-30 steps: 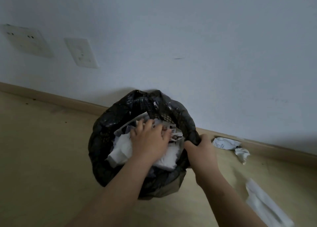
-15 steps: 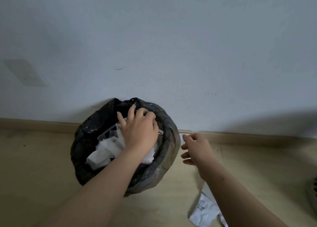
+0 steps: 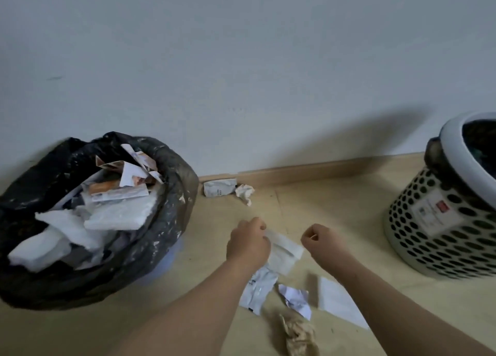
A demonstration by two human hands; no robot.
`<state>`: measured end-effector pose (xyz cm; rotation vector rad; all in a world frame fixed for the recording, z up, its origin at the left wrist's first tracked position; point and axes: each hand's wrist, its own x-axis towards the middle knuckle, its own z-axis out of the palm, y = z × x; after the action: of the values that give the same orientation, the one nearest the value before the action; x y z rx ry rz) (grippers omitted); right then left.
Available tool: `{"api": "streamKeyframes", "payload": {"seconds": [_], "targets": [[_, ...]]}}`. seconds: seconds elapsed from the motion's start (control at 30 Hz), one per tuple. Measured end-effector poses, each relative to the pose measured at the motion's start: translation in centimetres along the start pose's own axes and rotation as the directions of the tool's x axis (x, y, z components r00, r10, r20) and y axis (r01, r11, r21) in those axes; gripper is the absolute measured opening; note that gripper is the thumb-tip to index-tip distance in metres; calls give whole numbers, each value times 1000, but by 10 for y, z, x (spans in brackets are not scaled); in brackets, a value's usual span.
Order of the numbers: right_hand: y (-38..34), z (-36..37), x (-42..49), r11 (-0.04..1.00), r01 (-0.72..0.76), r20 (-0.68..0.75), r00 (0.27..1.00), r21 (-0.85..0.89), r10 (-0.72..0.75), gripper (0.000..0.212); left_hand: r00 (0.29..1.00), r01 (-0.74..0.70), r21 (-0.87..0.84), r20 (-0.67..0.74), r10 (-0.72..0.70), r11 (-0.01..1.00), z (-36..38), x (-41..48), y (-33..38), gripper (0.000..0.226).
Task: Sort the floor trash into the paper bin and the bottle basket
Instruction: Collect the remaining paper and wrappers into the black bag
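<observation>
White paper, left hand pinching its edge — right hand beside, curled, empty

Black bin liner; white perforated basket

A plain pale grey wall rises beyond the fingers, a light wooden skirting board running along its foot. Under them the floor is smooth beige. The light is dim and soft; a broad shadow darkens the wall to their right.
</observation>
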<state>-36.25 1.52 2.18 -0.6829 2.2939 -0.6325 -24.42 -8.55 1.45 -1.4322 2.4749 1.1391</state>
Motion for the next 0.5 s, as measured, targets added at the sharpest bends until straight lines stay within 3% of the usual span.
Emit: {"api": "streamKeyframes", "payload": {"seconds": [0.07,0.13,0.23,0.3,0.4,0.5], "targets": [[28,-7,-5,987,-35,13,999,-155,38,15,984,40,137,167,-63,990,20,-2,-17,46],[54,-12,-12,960,-78,40,995,-267,92,33,958,58,271,256,-130,961,36,-5,-33,67],[82,-14,-24,901,-89,142,976,-424,163,72,963,3,495,231,-136,869,54,-16,-51,86],[89,-9,-29,883,-71,208,960,-464,187,90,987,-37,581,149,-62,813,57,-20,-57,85],[91,6,-28,849,-30,233,956,-527,179,97,995,-8,464,94,-41,886,52,-7,-62,63],[83,20,-18,842,23,191,977,-540,96,86,981,80,275,149,-124,958,43,1,-70,56]]}}
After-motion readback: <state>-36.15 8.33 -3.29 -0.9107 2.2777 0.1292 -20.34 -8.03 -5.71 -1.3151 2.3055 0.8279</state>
